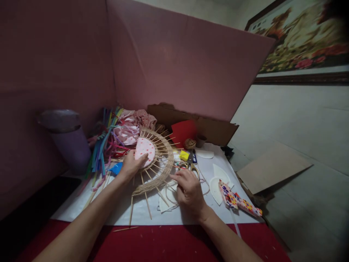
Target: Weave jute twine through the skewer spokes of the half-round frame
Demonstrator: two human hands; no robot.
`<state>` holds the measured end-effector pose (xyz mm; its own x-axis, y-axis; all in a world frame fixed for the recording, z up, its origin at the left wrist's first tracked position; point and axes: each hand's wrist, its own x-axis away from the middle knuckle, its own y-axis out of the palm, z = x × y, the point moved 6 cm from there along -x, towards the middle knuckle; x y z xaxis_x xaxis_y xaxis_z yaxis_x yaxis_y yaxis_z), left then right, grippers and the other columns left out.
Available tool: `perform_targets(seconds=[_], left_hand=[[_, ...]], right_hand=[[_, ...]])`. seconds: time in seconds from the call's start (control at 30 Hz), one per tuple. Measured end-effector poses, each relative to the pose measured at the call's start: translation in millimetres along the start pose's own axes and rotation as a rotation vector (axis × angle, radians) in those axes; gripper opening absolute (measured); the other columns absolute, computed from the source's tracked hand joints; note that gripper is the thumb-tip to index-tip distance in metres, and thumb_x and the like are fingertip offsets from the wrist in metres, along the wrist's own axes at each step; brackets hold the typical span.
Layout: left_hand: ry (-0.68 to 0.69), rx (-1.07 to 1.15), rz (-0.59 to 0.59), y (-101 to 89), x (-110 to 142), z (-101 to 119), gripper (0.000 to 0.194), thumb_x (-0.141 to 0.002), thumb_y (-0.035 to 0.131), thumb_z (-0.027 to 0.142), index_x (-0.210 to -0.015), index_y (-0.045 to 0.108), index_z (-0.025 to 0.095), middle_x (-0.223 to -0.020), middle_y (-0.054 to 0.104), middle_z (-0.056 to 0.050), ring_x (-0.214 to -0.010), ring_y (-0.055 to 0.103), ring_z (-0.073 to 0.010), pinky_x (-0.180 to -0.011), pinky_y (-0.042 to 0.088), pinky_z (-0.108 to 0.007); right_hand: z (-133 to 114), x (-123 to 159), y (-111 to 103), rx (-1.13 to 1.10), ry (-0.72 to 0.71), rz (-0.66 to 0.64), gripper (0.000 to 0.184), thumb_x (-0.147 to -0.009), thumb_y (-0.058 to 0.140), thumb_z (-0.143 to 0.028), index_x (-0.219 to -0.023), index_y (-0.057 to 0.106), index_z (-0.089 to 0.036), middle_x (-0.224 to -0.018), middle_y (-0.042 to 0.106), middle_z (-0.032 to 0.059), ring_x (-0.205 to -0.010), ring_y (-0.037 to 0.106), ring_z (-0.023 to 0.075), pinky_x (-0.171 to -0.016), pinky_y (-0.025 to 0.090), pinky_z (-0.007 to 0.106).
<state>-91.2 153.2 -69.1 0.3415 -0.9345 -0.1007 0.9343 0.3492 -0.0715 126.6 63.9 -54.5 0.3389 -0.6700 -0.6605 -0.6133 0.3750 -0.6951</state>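
My left hand (132,162) grips a half-round woven piece at its center, thumb pressed on a pink panel (145,150) with red dots. Thin wooden sticks (146,199) fan out from this panel, and a wide band of brown twine (168,164) is woven through them in an arc. Close to the band's outer right edge is my right hand (190,189), fingers curled in a pinch around a strand of twine that is mostly hidden. Loose twine loops (208,187) lie beside and beneath that hand. Scissors (193,168) with gold handles rest just beyond it.
Colored pipe cleaners (99,154), pink fabric (128,133) and a purple tumbler (68,142) stand at left. Behind are red paper (184,131), a twine ball (190,143) and a small cup (201,141). White cut pieces (216,191) and a floral fabric item (229,196) lie right.
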Motion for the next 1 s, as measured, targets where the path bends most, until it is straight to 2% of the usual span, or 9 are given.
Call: perform_targets(seconds=[0.2,0.23,0.3,0.37,0.47,0.53,0.63,0.87,1.0], left_hand=[[0.238,-0.327,0.039,3.1,23,31,0.023,-0.067,0.067,0.021,-0.088,0.058,0.019,-0.11,0.055,-0.01,-0.113,0.042,-0.0288,-0.09,0.034,-0.036],[0.296,-0.406,0.028,4.0,29,40,0.018,-0.07,0.064,0.021,-0.087,0.059,0.018,-0.111,0.055,-0.01,-0.113,0.041,-0.0288,-0.092,0.032,-0.038],[0.509,-0.804,-0.017,10.3,46,59,0.012,-0.078,0.053,0.021,-0.087,0.06,0.017,-0.103,0.057,-0.011,-0.103,0.045,-0.0288,-0.085,0.036,-0.04],[0.605,-1.02,-0.134,14.2,66,64,0.012,-0.081,0.048,0.021,-0.081,0.06,0.018,-0.087,0.059,-0.009,-0.088,0.049,-0.0261,-0.075,0.039,-0.037],[0.638,-1.038,-0.305,11.9,99,53,0.011,-0.082,0.049,0.023,-0.075,0.057,0.019,-0.079,0.057,-0.005,-0.079,0.048,-0.0221,-0.068,0.04,-0.033],[0.661,-1.014,-0.322,7.6,119,41,0.017,-0.078,0.058,0.035,-0.083,0.057,0.019,-0.086,0.056,-0.006,-0.085,0.047,-0.0237,-0.073,0.04,-0.036],[0.65,-1.064,-0.328,4.6,137,22,0.038,-0.066,0.07,0.037,-0.098,0.057,0.02,-0.091,0.054,-0.006,-0.088,0.045,-0.0259,-0.074,0.04,-0.038],[0.688,-1.183,-0.337,7.4,143,10,0.02,-0.069,0.068,0.031,-0.084,0.06,0.021,-0.088,0.056,-0.006,-0.088,0.045,-0.0279,-0.076,0.037,-0.042],[0.682,-1.158,-0.294,3.7,143,15,0.043,-0.063,0.073,0.037,-0.099,0.059,0.019,-0.094,0.057,-0.007,-0.089,0.045,-0.028,-0.077,0.036,-0.042]], right_hand=[[-28,3,24,0.0,-0.161,-0.224,0.034,-0.079,0.046,-0.013,-0.11,0.058,-0.019,-0.099,0.056,0.009,-0.092,0.044,0.023,-0.079,0.036,0.039],[-29,4,26,0.015,-0.169,-0.24,0.034,-0.081,0.046,-0.015,-0.112,0.057,-0.019,-0.099,0.056,0.0094,-0.092,0.044,0.0234,-0.079,0.036,0.039],[-30,5,28,0.039,-0.181,-0.254,0.032,-0.083,0.046,-0.019,-0.114,0.056,-0.019,-0.1,0.055,0.0098,-0.093,0.043,0.024,-0.079,0.035,0.04],[-30,6,28,0.056,-0.184,-0.258,0.031,-0.084,0.046,-0.022,-0.113,0.056,-0.02,-0.1,0.055,0.0098,-0.093,0.042,0.0241,-0.08,0.035,0.041],[-30,6,26,0.063,-0.176,-0.257,0.027,-0.085,0.046,-0.023,-0.11,0.057,-0.02,-0.099,0.055,0.0093,-0.092,0.042,0.0238,-0.08,0.035,0.04],[-31,6,25,0.056,-0.166,-0.259,0.027,-0.085,0.046,-0.023,-0.109,0.057,-0.019,-0.098,0.054,0.0091,-0.092,0.042,0.0237,-0.081,0.034,0.04],[-31,6,25,0.049,-0.15,-0.269,0.028,-0.083,0.049,-0.024,-0.11,0.057,-0.019,-0.098,0.053,0.009,-0.092,0.041,0.0242,-0.081,0.034,0.041],[-28,7,29,0.058,-0.137,-0.282,0.025,-0.083,0.05,-0.025,-0.107,0.058,-0.02,-0.096,0.053,0.0078,-0.091,0.041,0.0236,-0.081,0.034,0.04],[-28,7,29,0.056,-0.143,-0.29,0.028,-0.082,0.051,-0.025,-0.11,0.056,-0.019,-0.098,0.054,0.0083,-0.092,0.041,0.0239,-0.082,0.034,0.041]])
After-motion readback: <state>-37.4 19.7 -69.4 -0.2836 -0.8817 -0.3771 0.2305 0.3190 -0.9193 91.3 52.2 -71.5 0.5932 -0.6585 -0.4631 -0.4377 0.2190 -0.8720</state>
